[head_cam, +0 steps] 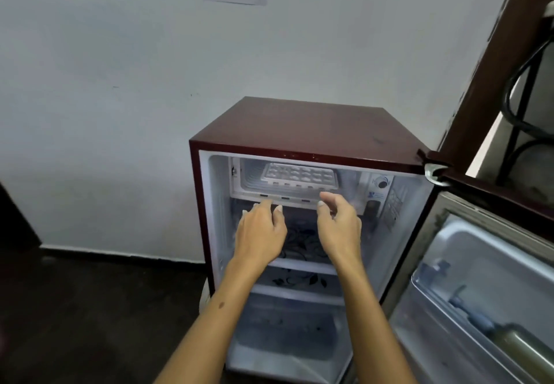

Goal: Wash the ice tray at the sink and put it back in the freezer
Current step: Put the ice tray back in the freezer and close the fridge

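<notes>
The fingers of the left hand [260, 235] are spread loosely apart and empty, their tips reaching the front lip of the freezer compartment [239, 187] at the top of the small dark red refrigerator [302, 126]. The right hand [340, 228] is raised just beside it, fingers [328, 197] and thumb curved apart around nothing, its tips close to the same lip though contact cannot be judged. Just beyond both hands, the white plastic ice tray [299, 174] with its rows of rounded cells lies flat inside the freezer compartment, apart from either hand. Below the hands are glass shelves with a dark leaf pattern [299, 249] and the pale bottom of the cabinet. The refrigerator door [479, 278] stands swung open to the right, with a yellowish bottle [521, 344] lying in its lower rack. The refrigerator stands against a pale grey wall [120, 84] on a dark floor [75, 308].
</notes>
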`<state>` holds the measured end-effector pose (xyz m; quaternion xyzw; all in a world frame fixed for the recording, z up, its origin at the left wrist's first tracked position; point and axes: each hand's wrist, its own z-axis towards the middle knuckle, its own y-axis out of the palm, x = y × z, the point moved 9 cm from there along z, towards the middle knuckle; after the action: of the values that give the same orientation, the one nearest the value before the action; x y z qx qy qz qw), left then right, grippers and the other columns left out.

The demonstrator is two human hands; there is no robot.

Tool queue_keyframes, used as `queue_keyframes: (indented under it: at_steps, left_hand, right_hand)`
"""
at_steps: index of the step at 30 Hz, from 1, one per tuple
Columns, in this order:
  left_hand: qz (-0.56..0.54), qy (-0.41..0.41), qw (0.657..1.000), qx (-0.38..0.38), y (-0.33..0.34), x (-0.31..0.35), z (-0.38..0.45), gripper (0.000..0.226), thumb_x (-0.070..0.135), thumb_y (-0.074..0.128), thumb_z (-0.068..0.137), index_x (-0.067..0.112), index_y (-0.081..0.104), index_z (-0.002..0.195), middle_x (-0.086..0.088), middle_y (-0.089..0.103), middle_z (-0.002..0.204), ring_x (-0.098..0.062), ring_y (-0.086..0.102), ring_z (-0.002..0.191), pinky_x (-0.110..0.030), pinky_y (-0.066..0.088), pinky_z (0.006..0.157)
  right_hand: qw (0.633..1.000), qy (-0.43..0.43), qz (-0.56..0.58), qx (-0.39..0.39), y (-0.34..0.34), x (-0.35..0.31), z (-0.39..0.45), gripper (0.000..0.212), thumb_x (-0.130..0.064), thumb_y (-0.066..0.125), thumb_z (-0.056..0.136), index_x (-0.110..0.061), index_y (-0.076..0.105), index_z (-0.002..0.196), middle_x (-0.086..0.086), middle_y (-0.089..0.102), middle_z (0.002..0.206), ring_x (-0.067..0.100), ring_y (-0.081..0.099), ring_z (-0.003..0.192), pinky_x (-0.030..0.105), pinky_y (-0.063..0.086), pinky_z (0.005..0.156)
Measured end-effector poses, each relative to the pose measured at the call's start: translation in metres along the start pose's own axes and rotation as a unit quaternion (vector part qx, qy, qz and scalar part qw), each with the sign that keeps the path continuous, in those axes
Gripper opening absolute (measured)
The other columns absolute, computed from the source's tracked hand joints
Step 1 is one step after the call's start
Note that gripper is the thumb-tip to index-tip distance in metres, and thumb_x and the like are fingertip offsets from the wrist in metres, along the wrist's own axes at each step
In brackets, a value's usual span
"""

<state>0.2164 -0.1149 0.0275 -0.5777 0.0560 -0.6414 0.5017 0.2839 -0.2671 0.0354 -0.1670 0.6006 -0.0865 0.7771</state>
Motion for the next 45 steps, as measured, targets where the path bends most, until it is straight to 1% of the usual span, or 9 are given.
queue_keyframes:
  at_steps: [4,8,19,22,28,33,37,41,45]
  left_hand:
    - [-0.025,-0.024,0.999,0.009,-0.017,-0.003,-0.046,0.032,0.027,0.032,0.101,0.008,0.057,0.109,-0.008,0.066,0.097,-0.028,0.055,0.109,-0.044,0.028,0.111]
    - [-0.037,-0.029,0.999,-0.003,-0.023,-0.009,-0.084,0.035,0.029,0.031,0.101,0.008,0.055,0.115,-0.006,0.066,0.095,-0.024,0.057,0.103,-0.038,0.025,0.113]
    - [-0.023,0.005,0.998,-0.053,-0.060,-0.015,-0.183,0.039,0.032,0.030,0.101,0.012,0.053,0.125,-0.004,0.061,0.116,-0.024,0.051,0.114,-0.044,0.040,0.101]
    - [-0.004,0.009,0.997,-0.071,-0.062,-0.015,-0.213,0.031,0.031,0.030,0.101,0.014,0.055,0.105,0.000,0.059,0.093,-0.018,0.051,0.091,-0.045,0.039,0.099]
    - [-0.032,0.032,0.992,-0.117,-0.048,-0.001,-0.253,0.040,0.031,0.030,0.101,0.011,0.049,0.131,-0.007,0.059,0.125,-0.023,0.048,0.122,-0.044,0.033,0.108]
    - [-0.057,0.059,0.990,-0.113,-0.041,0.021,-0.269,0.031,0.030,0.031,0.101,0.013,0.055,0.109,-0.004,0.064,0.092,-0.024,0.058,0.096,-0.040,0.029,0.111]
    - [-0.073,0.059,0.990,-0.110,-0.031,0.045,-0.284,0.032,0.027,0.031,0.101,0.009,0.056,0.111,-0.006,0.065,0.097,-0.024,0.056,0.103,-0.033,0.023,0.112]
    - [-0.105,0.075,0.987,-0.091,-0.010,0.076,-0.298,0.025,0.027,0.031,0.101,0.017,0.044,0.082,0.003,0.049,0.069,-0.023,0.048,0.070,-0.050,0.039,0.101]
    - [-0.137,0.076,0.985,-0.075,0.014,0.115,-0.322,0.028,0.026,0.031,0.101,0.017,0.048,0.080,0.004,0.050,0.071,-0.021,0.048,0.072,-0.053,0.044,0.092]
  right_hand:
    - [1.000,0.005,0.017,0.017,-0.006,-0.001,-0.046,0.028,-0.021,0.047,0.099,-0.019,0.060,0.123,-0.005,0.064,0.114,-0.009,0.055,0.079,0.005,0.038,0.067]
    - [1.000,0.014,0.015,0.017,-0.005,0.002,-0.081,0.027,-0.022,0.049,0.098,-0.017,0.063,0.120,-0.002,0.066,0.116,0.009,0.057,0.110,0.019,0.038,0.085]
    - [1.000,-0.002,0.002,0.026,-0.005,-0.004,-0.193,0.026,-0.023,0.053,0.096,-0.018,0.064,0.119,-0.012,0.063,0.105,0.004,0.058,0.102,0.016,0.044,0.085]
    - [0.999,0.009,-0.002,0.031,-0.012,0.007,-0.228,0.026,-0.019,0.055,0.094,-0.019,0.063,0.119,-0.011,0.064,0.108,0.002,0.058,0.101,0.011,0.041,0.082]
    - [0.997,0.025,-0.013,0.071,-0.046,0.019,-0.272,0.028,-0.017,0.057,0.093,-0.019,0.062,0.120,-0.014,0.062,0.110,0.001,0.058,0.100,0.006,0.041,0.080]
    - [0.992,0.010,0.011,0.123,-0.083,0.019,-0.285,0.028,-0.018,0.056,0.094,-0.019,0.060,0.122,-0.013,0.061,0.110,0.002,0.058,0.102,0.011,0.043,0.085]
    - [0.988,-0.009,0.014,0.150,-0.116,0.024,-0.293,0.025,-0.020,0.054,0.096,-0.019,0.060,0.121,-0.014,0.060,0.106,-0.007,0.057,0.093,0.002,0.041,0.079]
    - [0.984,-0.027,0.012,0.175,-0.159,0.038,-0.303,0.024,-0.026,0.052,0.098,-0.021,0.060,0.119,-0.016,0.061,0.105,-0.012,0.056,0.094,0.003,0.043,0.079]
    - [0.971,-0.037,0.003,0.237,-0.224,0.061,-0.312,0.020,-0.026,0.051,0.098,-0.021,0.062,0.114,-0.015,0.063,0.102,-0.009,0.058,0.092,0.009,0.045,0.079]
